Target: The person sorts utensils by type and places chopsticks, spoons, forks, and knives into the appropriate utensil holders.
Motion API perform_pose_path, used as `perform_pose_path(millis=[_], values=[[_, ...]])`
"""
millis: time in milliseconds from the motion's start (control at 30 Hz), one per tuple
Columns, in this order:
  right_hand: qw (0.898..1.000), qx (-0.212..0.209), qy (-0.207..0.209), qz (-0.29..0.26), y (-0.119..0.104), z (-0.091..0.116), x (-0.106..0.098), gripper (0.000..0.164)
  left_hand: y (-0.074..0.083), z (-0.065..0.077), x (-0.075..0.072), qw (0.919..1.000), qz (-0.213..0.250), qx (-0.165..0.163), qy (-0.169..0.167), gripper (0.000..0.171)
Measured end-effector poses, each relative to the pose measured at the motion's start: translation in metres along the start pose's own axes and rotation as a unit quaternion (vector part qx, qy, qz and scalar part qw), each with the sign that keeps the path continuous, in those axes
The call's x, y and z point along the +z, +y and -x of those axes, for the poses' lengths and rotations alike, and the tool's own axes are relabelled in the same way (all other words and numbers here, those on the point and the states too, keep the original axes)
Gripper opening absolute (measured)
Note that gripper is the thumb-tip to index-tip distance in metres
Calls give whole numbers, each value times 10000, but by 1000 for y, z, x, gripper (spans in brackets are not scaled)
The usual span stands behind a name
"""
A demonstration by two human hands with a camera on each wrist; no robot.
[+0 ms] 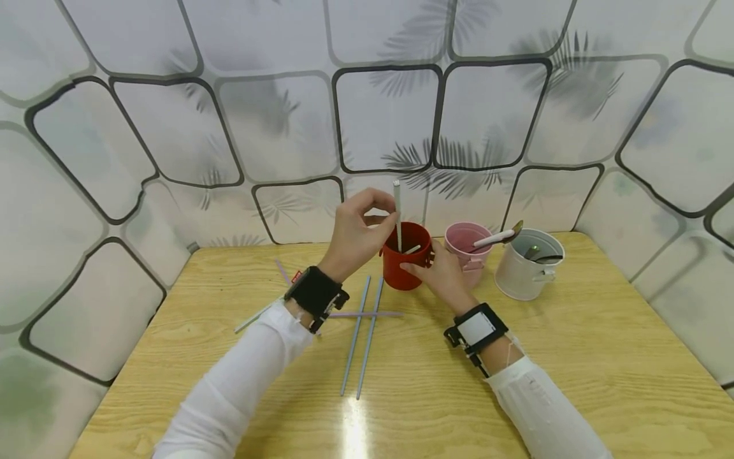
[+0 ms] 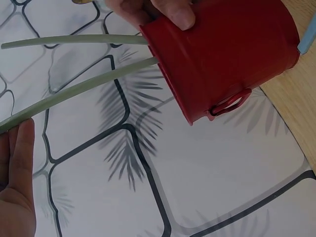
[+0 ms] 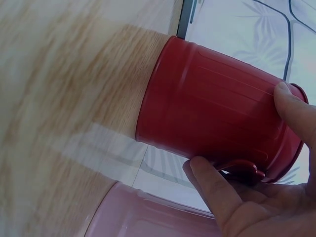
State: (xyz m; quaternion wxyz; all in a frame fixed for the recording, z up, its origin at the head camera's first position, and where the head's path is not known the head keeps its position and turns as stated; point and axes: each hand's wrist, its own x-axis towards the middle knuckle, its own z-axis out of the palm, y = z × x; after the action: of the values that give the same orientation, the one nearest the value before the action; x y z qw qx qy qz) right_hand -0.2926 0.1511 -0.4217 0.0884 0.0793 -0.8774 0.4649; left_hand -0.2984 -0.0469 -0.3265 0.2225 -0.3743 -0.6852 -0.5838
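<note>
The left hand [image 1: 357, 231] pinches the upper part of a pale green stick [image 2: 81, 89] between thumb and forefinger; slim and smooth, it looks light and stiff, apt to twist, so a high grip seems right. Its lower end is inside the red bucket [image 1: 395, 275], upright on the bench [image 1: 436, 395], probably thin, rigid and slippery. The right hand's [image 1: 446, 273] fingers clasp its wall, thumb near the rim, a sound hold.

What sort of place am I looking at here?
Likely a small indoor work nook, judging by the wood-grain table, the leaf-patterned walls behind and beside it, and a red bucket holding sticks.
</note>
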Motion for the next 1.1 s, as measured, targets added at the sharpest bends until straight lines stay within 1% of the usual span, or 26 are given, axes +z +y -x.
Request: perform_pose_path(millis=[267, 500, 700, 933, 1100], values=[[10000, -32, 2, 28, 0, 1, 0, 65, -6, 2, 4, 9999, -94, -11, -75, 10], [10000, 13, -48, 6, -2, 1, 0, 65, -16, 9, 5, 9991, -226, -150, -335, 9], [10000, 20, -35, 27, -2, 3, -1, 64, -24, 14, 7, 9981, -347, -219, -469, 9], [10000, -26, -29, 17, -1, 3, -1, 63, -32, 22, 8, 9939, -587, -121, -928, 11], [10000, -96, -1, -4, -1, 3, 0, 62, -36, 25, 8, 9905, -813, -53, -1107, 12]])
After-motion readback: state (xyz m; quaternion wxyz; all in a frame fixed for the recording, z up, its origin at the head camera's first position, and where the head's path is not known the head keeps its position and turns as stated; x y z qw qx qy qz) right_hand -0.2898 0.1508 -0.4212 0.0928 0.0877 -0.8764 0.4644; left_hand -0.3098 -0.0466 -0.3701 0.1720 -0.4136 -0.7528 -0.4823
